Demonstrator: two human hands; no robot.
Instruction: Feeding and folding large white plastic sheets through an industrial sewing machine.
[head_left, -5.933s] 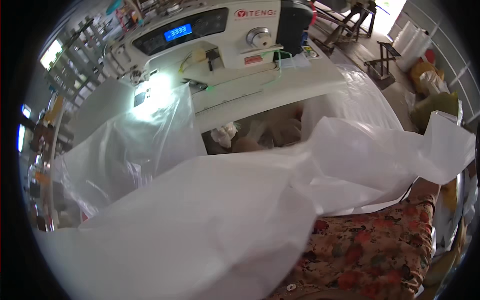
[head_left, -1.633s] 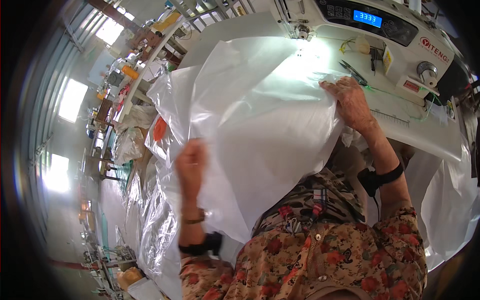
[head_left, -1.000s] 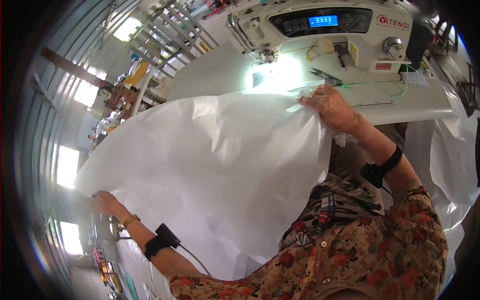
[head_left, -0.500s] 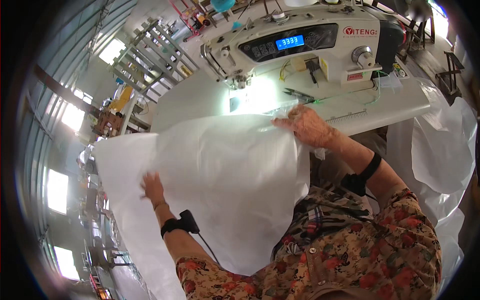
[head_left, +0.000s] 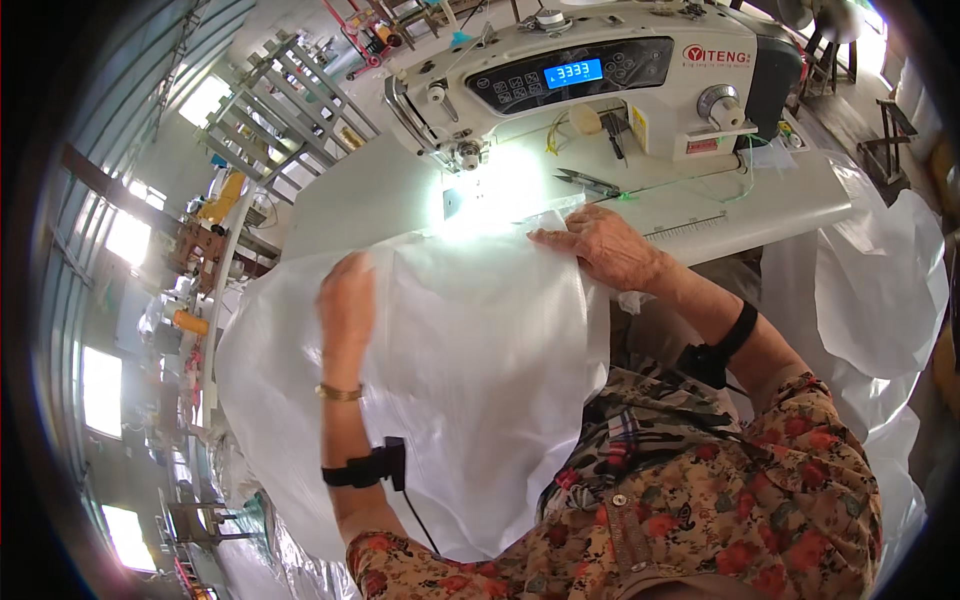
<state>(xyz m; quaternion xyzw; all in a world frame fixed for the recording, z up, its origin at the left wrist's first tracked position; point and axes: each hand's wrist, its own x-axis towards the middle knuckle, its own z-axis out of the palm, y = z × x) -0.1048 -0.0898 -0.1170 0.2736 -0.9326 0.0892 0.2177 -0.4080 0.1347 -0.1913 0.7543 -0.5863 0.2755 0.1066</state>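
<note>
A large sheet of white, slightly glossy plastic-like material [head_left: 475, 350] hangs over the near edge of the sewing table and across my lap. Its far edge lies by the brightly lit needle area of a white sewing machine [head_left: 680, 118]. My right hand [head_left: 608, 250] is closed on the sheet's far right corner, index finger stretched toward the needle area. Over the left part of the sheet is my left hand [head_left: 347, 300], smeared by motion, so its fingers cannot be made out. The needle and presser foot are lost in glare.
Dark thread snips [head_left: 588, 184] and a green thread lie on the white tabletop [head_left: 790, 205], right of the needle. More white sheeting [head_left: 875, 290] hangs at the right. Grey metal racks [head_left: 290, 110] stand beyond the table at the left.
My left hand has moved up and to the right, toward the sheet's far edge. The sheet's left side has drawn in and buckled. My right hand keeps its hold at the corner.
</note>
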